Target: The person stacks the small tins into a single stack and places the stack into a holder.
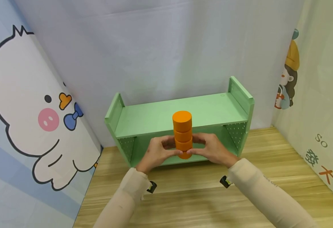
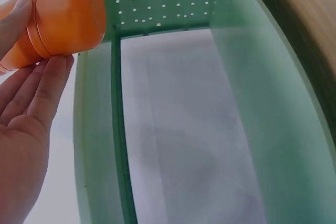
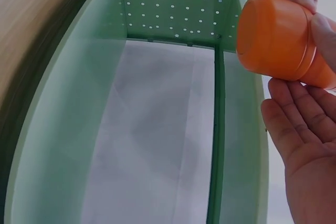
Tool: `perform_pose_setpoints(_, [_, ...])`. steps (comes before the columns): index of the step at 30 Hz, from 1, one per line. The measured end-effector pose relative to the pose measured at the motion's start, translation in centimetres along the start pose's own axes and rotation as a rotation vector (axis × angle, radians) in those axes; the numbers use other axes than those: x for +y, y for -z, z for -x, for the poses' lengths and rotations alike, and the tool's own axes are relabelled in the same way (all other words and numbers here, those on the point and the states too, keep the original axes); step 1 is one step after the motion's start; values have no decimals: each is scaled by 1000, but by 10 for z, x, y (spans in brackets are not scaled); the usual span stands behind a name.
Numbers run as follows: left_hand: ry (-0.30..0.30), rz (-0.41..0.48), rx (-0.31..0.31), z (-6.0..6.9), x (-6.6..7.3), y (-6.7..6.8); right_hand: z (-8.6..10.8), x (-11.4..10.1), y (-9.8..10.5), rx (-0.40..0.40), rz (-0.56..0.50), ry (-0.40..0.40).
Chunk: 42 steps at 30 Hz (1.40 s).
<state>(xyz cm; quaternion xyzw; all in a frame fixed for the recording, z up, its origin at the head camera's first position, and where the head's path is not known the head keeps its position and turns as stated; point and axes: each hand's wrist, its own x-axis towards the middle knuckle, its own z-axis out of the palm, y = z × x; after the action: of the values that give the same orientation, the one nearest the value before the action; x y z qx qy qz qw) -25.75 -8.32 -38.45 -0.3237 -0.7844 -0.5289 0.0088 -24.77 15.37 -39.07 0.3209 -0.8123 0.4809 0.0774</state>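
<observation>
An orange cylinder (image 1: 182,122) with several grooves around it stands upright between my hands in the head view. Whether it is one piece or a stack, I cannot tell. My left hand (image 1: 157,151) holds its lower part from the left, thumb in front and fingers behind. From the right, my right hand (image 1: 213,150) grips it in the same way. In the left wrist view, one rounded end of the cylinder (image 2: 73,14) shows above the fingers. The right wrist view shows that end of the cylinder (image 3: 273,38) too, with the right thumb against its side.
Behind the hands stands a light green two-level shelf (image 1: 160,114) with raised side panels, dotted with holes lower down. It rests on a wood-grain table (image 1: 189,202). A pale cloth (image 1: 169,57) hangs behind, and printed cartoon curtains flank both sides.
</observation>
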Motion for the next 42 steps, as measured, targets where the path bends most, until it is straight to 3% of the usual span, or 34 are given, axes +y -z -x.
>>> perform_pose_setpoints(27, [17,-12,3,-31,22,26,-40,-15,26,-19,-14,-19])
perform_pose_setpoints(42, [24,-48,26,-46,28,31,-53,-13,35,-9,-4,-14])
